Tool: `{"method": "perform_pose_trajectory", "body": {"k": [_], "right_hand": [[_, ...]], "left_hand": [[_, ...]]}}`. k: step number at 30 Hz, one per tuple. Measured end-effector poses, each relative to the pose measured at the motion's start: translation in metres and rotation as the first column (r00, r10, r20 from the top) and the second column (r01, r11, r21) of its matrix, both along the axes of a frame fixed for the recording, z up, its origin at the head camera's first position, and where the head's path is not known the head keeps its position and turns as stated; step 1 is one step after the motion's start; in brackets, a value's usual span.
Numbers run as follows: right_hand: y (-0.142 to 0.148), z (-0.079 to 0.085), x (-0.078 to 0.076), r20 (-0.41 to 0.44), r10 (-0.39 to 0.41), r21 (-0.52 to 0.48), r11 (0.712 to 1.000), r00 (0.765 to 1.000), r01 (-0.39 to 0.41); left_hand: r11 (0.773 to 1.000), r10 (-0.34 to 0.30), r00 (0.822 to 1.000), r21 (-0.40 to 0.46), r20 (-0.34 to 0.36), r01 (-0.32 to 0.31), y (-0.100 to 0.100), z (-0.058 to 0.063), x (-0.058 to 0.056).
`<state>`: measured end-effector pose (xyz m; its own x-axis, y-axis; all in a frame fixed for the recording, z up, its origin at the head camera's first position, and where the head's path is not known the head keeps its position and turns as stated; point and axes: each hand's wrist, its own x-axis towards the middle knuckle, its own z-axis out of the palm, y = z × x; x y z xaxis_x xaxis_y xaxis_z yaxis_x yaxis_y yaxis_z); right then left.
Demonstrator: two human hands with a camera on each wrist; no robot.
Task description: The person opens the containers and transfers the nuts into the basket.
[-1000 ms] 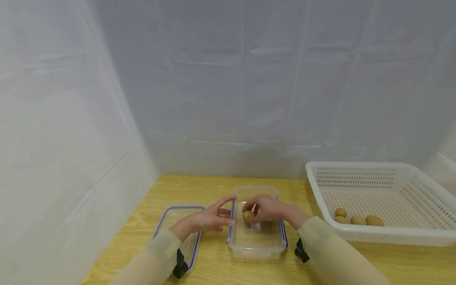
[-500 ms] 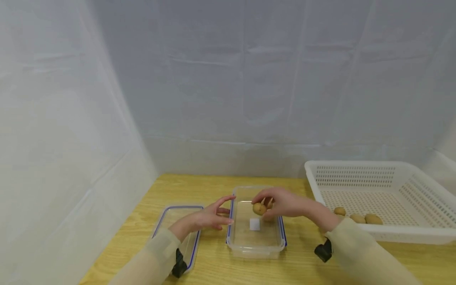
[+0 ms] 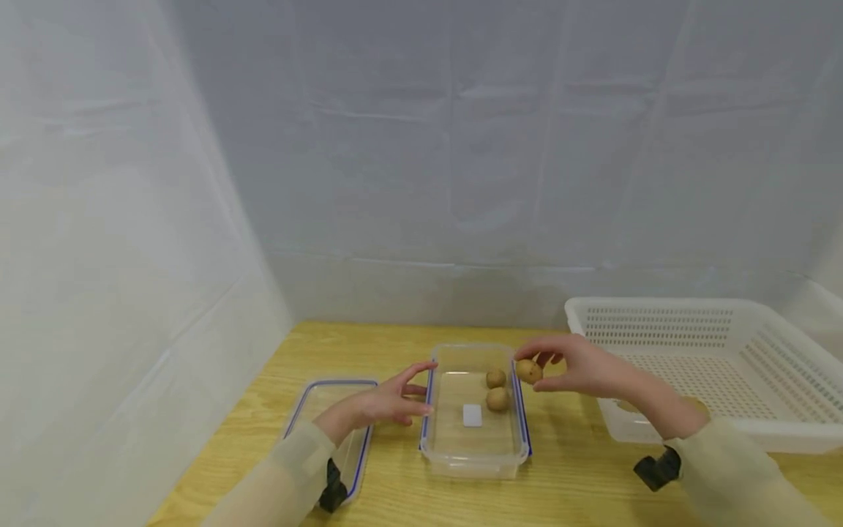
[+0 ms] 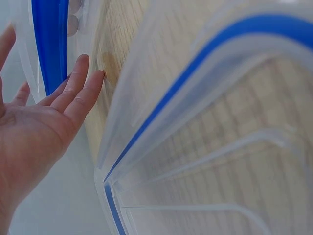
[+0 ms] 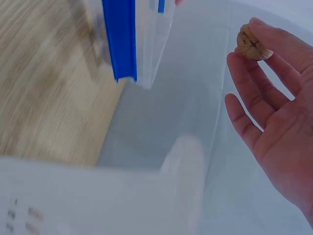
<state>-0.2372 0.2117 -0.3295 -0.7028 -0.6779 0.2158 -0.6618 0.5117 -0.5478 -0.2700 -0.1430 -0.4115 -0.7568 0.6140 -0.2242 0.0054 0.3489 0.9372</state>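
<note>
A clear plastic food container (image 3: 476, 462) with blue side clips stands on the table, two walnuts (image 3: 497, 399) inside at its right wall. My left hand (image 3: 378, 406) has its fingers spread at the container's left rim. In the left wrist view that hand (image 4: 46, 127) is extended beside the blue clip (image 4: 53, 44), palm showing. Just past the right rim, my right hand (image 3: 579, 366) pinches another walnut (image 3: 529, 371) between thumb and fingertips. The right wrist view shows this walnut's (image 5: 250, 44) grooved shell, held up in the fingers above the table.
A white perforated basket (image 3: 724, 432) stands at the right; a walnut (image 3: 697, 404) shows in it, partly behind the right forearm. A clear lid with a blue seal (image 3: 360, 465) lies left, under the left forearm. A small white square (image 3: 472, 415) is on the container's bottom.
My right hand has moved right and up, carrying the walnut from inside the container past its right rim. Two walnuts in the container have come into view. The left hand has stayed put.
</note>
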Motion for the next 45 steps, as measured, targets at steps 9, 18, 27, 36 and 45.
{"method": "perform_pose_trajectory", "body": {"k": [9,18,27,36,45], "right_hand": [[0.049,0.005,0.019,0.022,-0.119,0.007,0.993,0.993,0.118],[0.096,0.001,0.030,-0.095,-0.235,-0.021,0.972,0.967,0.234],[0.138,-0.008,0.032,-0.110,-0.371,-0.048,0.928,0.922,0.368],[0.165,-0.020,0.031,-0.081,-0.479,-0.041,0.878,0.874,0.477],[0.184,-0.032,0.028,-0.035,-0.529,-0.015,0.849,0.848,0.529]], "left_hand": [[1.000,0.002,1.000,-0.010,-0.010,-0.002,0.001,0.001,0.000],[1.000,0.003,1.000,-0.006,-0.009,-0.003,0.001,0.001,0.003],[1.000,-0.006,1.000,-0.005,-0.011,0.006,0.001,0.002,0.004],[1.000,-0.014,1.000,-0.006,-0.012,0.013,0.001,0.003,0.005],[1.000,-0.010,1.000,-0.003,-0.009,0.010,0.001,0.002,0.004]]}}
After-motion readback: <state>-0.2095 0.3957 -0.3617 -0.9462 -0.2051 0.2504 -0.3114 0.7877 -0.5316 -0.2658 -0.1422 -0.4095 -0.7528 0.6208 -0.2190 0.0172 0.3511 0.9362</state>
